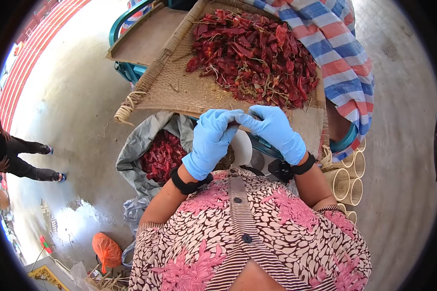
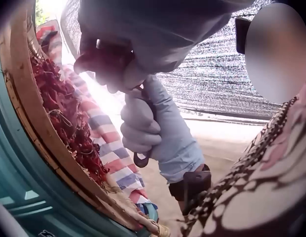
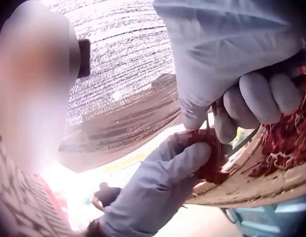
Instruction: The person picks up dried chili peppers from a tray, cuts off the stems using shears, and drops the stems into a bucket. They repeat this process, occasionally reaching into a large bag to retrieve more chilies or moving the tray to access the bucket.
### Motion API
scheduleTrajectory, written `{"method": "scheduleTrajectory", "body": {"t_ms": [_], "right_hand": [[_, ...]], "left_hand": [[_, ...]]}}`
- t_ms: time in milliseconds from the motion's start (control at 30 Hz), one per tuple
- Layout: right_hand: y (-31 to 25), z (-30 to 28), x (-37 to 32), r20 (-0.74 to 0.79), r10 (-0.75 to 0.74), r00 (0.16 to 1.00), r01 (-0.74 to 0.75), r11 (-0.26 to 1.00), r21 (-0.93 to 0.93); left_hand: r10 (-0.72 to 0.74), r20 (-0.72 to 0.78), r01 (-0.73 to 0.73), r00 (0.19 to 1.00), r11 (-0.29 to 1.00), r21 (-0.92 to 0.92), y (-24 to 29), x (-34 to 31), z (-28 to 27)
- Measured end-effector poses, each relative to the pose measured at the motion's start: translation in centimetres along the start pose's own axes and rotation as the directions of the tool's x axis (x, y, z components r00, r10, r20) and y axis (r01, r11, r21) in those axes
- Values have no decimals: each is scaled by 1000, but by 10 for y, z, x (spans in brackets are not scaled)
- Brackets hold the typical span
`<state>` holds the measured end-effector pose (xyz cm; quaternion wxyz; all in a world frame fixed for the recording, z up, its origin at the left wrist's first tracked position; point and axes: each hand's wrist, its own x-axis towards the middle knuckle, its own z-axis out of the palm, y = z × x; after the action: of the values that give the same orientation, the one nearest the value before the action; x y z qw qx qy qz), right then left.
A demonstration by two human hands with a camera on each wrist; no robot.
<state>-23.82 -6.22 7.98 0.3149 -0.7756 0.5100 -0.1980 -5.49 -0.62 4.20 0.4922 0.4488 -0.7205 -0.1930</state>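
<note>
Both hands wear pale blue gloves and meet at the near edge of the woven tray [image 1: 179,87]. My left hand [image 1: 208,143] [image 3: 160,180] pinches a dried red pepper [image 3: 211,160] [image 2: 113,61] between thumb and fingers. Against it, my right hand [image 1: 278,133] [image 2: 143,126] has its fingers curled round a dark tool [image 2: 142,160] with a loop at its end, probably small scissors. In the right wrist view, the pepper's thin stem [image 3: 207,120] reaches up to the right thumb. The tool's blades are hidden.
A heap of dried peppers [image 1: 257,58] lies on the tray, beside a striped cloth [image 1: 344,72]. Below stand a grey sack [image 1: 131,150] of red peppers and several woven baskets [image 1: 338,183]. A person [image 1: 22,155] stands at the left; an orange bag [image 1: 107,250] is on the floor.
</note>
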Motion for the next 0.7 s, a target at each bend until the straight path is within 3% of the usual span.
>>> {"method": "scheduleTrajectory", "body": {"t_ms": [33, 67, 133, 233, 333, 433, 533, 633, 700], "right_hand": [[3, 7, 0, 32, -42, 999, 37, 988, 151], [4, 14, -1, -9, -83, 996, 84, 987, 139], [2, 22, -4, -92, -166, 982, 176, 978, 110], [-15, 12, -6, -111, -414, 904, 382, 895, -229], [-11, 16, -4, -85, -288, 954, 289, 957, 0], [-18, 5, -2, 193, -152, 969, 42, 876, 480], [-28, -8, -1, 473, -108, 874, -169, 845, 507], [-29, -22, 8, 652, -112, 750, -181, 913, 364], [-40, -32, 12, 743, -91, 663, -278, 891, 358]], "left_hand": [[-75, 14, 76, 997, 992, -97, -4, -2, 2], [-147, 35, 151, 989, 970, -193, -5, -4, 2], [-83, 54, 93, 995, 975, -203, -6, -8, 0], [31, 106, -9, 994, 979, -202, -14, -9, -6], [-12, 154, 8, 988, 1000, 28, -7, -7, -17], [55, 181, -71, 982, 994, 87, -10, -8, -19], [115, 252, -105, 961, 993, -52, -15, -12, -24], [183, 340, -115, 922, 971, -209, -11, -11, -30], [251, 346, -134, 904, 935, -329, -5, -5, -36]]}}
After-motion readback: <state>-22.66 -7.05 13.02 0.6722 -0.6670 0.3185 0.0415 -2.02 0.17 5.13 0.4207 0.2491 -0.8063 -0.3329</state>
